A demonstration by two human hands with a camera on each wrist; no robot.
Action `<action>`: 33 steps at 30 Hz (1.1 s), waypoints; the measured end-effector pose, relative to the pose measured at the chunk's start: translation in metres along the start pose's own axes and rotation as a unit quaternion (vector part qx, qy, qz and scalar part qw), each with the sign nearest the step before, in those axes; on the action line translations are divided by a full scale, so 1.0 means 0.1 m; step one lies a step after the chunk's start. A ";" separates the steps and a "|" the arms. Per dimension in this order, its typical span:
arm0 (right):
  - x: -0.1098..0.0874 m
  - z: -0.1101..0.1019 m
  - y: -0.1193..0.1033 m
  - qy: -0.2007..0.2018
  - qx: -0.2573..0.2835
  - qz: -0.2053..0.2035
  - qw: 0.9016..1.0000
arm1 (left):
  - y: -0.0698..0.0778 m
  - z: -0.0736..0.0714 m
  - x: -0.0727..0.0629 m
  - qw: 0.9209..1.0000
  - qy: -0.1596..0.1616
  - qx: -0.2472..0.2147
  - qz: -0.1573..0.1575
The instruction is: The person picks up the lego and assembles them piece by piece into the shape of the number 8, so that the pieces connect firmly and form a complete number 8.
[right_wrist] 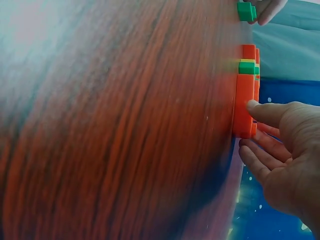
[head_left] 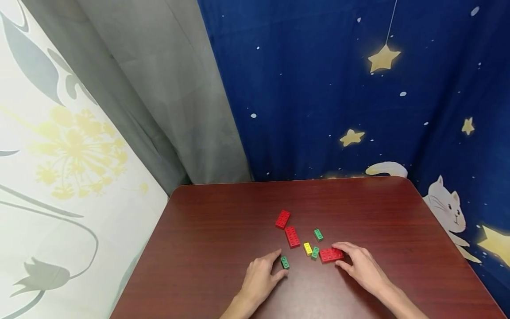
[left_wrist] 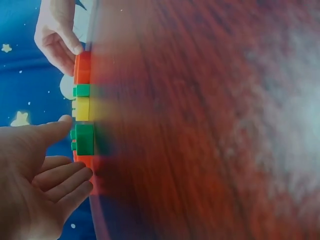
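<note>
Left grip (head_left: pixel 259 277) apart, right grip (head_left: pixel 361 265) pinched
I see a small green plastic brick (head_left: pixel 284 262) in the left one's gap; the right holds a long red plastic brick (head_left: pixel 329 255).

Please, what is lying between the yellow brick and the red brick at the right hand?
A small green brick lies between the yellow brick and that red brick, as the head view shows.
</note>
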State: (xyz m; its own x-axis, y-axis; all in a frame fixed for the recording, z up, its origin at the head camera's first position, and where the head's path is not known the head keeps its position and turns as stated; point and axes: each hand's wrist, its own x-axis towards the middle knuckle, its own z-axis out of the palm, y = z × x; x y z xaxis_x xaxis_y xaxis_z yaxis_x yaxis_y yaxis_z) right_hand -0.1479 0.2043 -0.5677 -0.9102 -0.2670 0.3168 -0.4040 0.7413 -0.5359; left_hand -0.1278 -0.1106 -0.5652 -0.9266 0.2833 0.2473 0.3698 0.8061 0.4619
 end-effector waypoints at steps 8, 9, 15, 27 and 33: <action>-0.02 0.04 -0.07 0.018 -0.006 -0.029 0.999 | 0.03 0.06 0.02 0.999 0.023 0.029 0.019; -0.02 0.05 -0.08 0.018 -0.006 -0.032 0.999 | 0.03 0.07 0.02 0.999 0.026 0.030 0.021; -0.02 0.13 -0.17 0.010 0.003 -0.048 0.999 | 0.04 0.07 0.03 0.999 0.035 0.024 0.027; 0.00 0.28 -0.35 -0.004 0.043 -0.085 0.995 | 0.14 -0.07 0.09 0.998 0.031 -0.040 0.025; 0.03 0.34 -0.43 -0.009 0.046 -0.087 0.995 | 0.23 -0.11 0.12 0.996 0.023 -0.074 0.051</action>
State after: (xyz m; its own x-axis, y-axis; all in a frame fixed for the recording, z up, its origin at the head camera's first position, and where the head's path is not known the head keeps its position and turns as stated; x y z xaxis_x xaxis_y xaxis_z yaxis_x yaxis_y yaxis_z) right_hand -0.1360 0.1506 -0.5702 -0.8267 -0.3984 0.3974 -0.5618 0.6234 -0.5438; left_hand -0.1300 -0.0945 -0.5418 -0.8808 0.3335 0.3361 0.4712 0.6874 0.5526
